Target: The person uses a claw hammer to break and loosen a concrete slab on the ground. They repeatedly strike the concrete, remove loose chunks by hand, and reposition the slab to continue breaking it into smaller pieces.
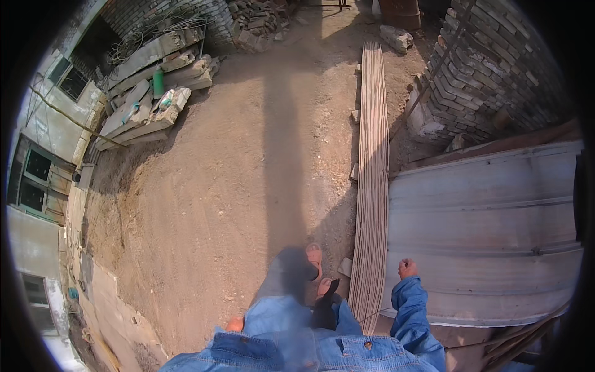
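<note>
My right hand [407, 268] is curled at the end of a blue denim sleeve, over the near left part of a pale metal sheet panel [479, 232]; whether its fingers hold anything cannot be told. Only a small part of my left hand [234, 324] shows beside my denim jacket at the bottom, its fingers hidden. A long bundle of thin rods or strips [372, 186] lies on the ground between my feet and the panel. Small blocks [355, 116] show along the bundle's left side.
Concrete slabs [139, 121] with a green bottle [158, 83] on them are piled at upper left. A brick wall [483, 69] stands at upper right, near a rock [396, 39]. Poles [525, 339] lie at lower right. Bare dirt ground [195, 209] spreads ahead.
</note>
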Tool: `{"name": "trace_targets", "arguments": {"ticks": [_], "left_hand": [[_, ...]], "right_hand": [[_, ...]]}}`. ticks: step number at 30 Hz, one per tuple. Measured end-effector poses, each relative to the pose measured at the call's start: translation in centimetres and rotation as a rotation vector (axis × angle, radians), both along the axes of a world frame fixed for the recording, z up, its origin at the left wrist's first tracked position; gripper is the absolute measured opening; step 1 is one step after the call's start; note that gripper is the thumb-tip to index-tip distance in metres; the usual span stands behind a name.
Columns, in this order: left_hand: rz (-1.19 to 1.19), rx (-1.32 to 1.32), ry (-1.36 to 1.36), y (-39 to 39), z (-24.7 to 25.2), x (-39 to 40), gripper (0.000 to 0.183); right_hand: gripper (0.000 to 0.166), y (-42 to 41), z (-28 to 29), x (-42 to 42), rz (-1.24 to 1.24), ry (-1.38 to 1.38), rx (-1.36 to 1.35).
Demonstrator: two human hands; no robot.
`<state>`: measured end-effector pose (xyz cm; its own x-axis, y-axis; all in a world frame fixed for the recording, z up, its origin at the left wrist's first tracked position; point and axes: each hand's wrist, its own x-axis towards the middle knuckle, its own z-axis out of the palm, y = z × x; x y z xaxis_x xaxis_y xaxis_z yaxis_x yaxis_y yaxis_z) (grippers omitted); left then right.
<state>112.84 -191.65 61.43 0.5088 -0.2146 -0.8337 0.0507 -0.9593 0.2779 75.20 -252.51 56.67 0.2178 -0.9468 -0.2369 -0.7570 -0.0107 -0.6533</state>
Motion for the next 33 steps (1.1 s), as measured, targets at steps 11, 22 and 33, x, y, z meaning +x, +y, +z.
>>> {"name": "trace_targets", "arguments": {"ticks": [11,22,33], "left_hand": [[-0.774,-0.112,-0.213,-33.2,-2.9,25.1,0.038],[-0.266,-0.429,-0.292,-64.2,4.5,45.2,0.039],[-0.243,-0.271,-0.038,-75.1,1.0,47.7,0.038]], "right_hand": [[0.017,-10.8,0.8,8.6,-0.036,0.124,0.558],[0.018,-24.8,2.0,26.3,-0.095,0.334,0.702],[0.019,-63.7,-6.3,41.3,0.077,0.056,0.260]]}}
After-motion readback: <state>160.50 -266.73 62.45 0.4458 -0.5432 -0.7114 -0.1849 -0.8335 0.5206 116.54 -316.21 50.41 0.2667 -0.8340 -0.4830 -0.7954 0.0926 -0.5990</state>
